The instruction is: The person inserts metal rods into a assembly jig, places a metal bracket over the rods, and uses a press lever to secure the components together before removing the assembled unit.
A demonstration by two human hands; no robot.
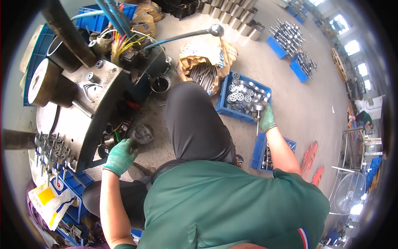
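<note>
My right hand (268,116), in a green glove, is closed on a metal rod with a round head (258,107). The rod's thin end points down, beside the near right corner of a blue crate (222,108) of round, spoked metal parts (239,97). My left hand (121,157), gloved in green too, hangs beside the machine's edge with nothing visible in it, its thumb apart from the fingers. Close to those fingers lies a clear plastic bag (143,134) with small dark pieces inside.
On the left stands a machine with a steel table (68,133), a ball-ended lever (216,30) and several headed rods (54,151) at its edge. A torn sack of rods (203,74) sits before my knee. Another blue crate (259,151) and red metal pieces (309,159) lie on the right.
</note>
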